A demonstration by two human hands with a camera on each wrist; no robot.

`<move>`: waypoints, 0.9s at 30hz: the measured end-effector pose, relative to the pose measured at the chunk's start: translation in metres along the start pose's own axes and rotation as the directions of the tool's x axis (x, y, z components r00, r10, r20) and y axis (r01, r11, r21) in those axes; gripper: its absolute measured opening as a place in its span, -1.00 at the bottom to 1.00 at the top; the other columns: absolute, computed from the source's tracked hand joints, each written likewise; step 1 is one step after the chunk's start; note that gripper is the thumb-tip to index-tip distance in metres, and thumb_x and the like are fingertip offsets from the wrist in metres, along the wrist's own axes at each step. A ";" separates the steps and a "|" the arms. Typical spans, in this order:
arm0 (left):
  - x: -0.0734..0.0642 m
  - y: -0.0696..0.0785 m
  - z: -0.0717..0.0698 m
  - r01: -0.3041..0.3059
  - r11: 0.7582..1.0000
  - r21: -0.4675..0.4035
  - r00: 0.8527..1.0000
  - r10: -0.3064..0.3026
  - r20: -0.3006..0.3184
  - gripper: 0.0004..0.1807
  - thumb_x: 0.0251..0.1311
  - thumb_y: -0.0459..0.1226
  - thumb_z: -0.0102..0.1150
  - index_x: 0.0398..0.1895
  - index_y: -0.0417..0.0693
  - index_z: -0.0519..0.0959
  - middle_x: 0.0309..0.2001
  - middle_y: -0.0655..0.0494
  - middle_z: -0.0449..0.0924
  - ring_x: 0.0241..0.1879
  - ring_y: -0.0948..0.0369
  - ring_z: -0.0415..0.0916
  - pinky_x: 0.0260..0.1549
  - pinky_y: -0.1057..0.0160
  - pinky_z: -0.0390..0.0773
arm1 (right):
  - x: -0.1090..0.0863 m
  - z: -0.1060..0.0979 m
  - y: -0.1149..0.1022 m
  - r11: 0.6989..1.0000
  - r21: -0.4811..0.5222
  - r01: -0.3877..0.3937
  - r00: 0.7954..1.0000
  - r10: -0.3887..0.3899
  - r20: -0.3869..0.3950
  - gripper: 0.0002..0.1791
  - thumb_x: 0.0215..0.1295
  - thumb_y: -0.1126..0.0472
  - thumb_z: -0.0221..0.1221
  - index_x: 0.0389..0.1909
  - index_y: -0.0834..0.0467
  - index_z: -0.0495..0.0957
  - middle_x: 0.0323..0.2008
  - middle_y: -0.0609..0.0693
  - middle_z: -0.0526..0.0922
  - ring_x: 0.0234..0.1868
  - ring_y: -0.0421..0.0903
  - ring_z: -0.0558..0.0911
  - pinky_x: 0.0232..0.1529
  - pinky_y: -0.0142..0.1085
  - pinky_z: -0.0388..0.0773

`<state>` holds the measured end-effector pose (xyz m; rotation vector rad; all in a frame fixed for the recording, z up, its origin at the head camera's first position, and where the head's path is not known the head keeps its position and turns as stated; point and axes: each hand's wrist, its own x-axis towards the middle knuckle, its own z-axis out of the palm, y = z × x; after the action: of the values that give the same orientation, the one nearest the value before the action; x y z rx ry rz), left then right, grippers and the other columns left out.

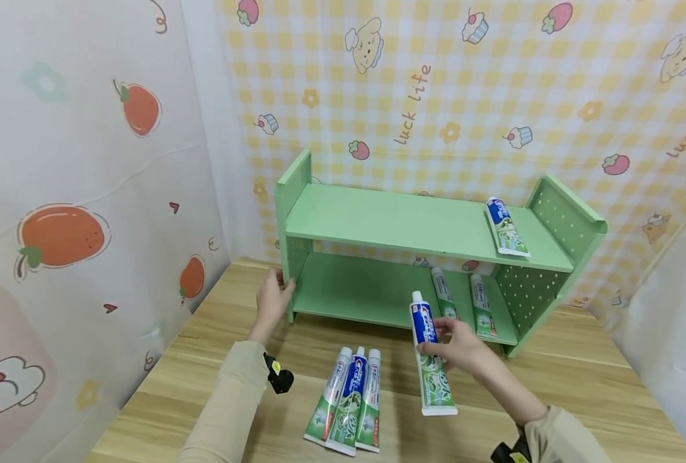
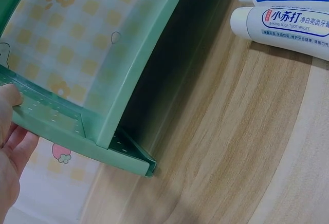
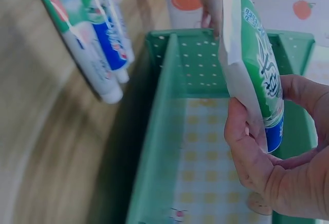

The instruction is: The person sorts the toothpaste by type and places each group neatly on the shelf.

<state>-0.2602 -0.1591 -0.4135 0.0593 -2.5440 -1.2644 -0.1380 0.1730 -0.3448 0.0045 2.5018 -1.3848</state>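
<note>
My right hand [image 1: 461, 347] pinches a blue, green and white toothpaste tube [image 1: 434, 386] between thumb and fingers, cap end up, in front of the green two-tier shelf [image 1: 389, 215]. In the right wrist view the held tube [image 3: 259, 64] shows its green printed face and pale back edge. At the shelf's left end, my left hand [image 1: 273, 299] grips the side panel [image 2: 61, 134], thumb on one face and fingers on the other. Between the arms, three toothpaste tubes lie close together on the table, a blue-topped one [image 1: 348, 405] in the middle.
One blue and green tube [image 1: 506, 226] lies on the upper tier at the right. On the lower tier are two white and green tubes, the left one [image 1: 443, 292] partly behind my right hand and the right one [image 1: 483, 305] near the perforated end panel. Patterned cloth [image 1: 343, 96] hangs behind.
</note>
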 end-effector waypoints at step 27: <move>-0.002 0.001 -0.002 -0.001 1.000 -0.006 1.000 0.001 -0.012 -0.68 0.22 -0.28 0.03 -0.06 -0.33 0.36 -0.06 -0.26 0.49 -0.05 -0.10 0.50 -0.09 -0.03 0.52 | 0.003 -0.070 -0.076 0.987 -0.139 0.080 0.993 -0.091 -0.073 -0.16 0.14 0.03 0.20 0.29 0.37 0.06 0.07 0.31 0.39 -0.17 -0.09 0.49 -0.36 -0.35 0.57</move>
<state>-0.2577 -0.1594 -0.4119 0.0648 -2.5301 -1.2670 -0.1688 0.1899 -0.2469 -0.0777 2.6867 -1.2664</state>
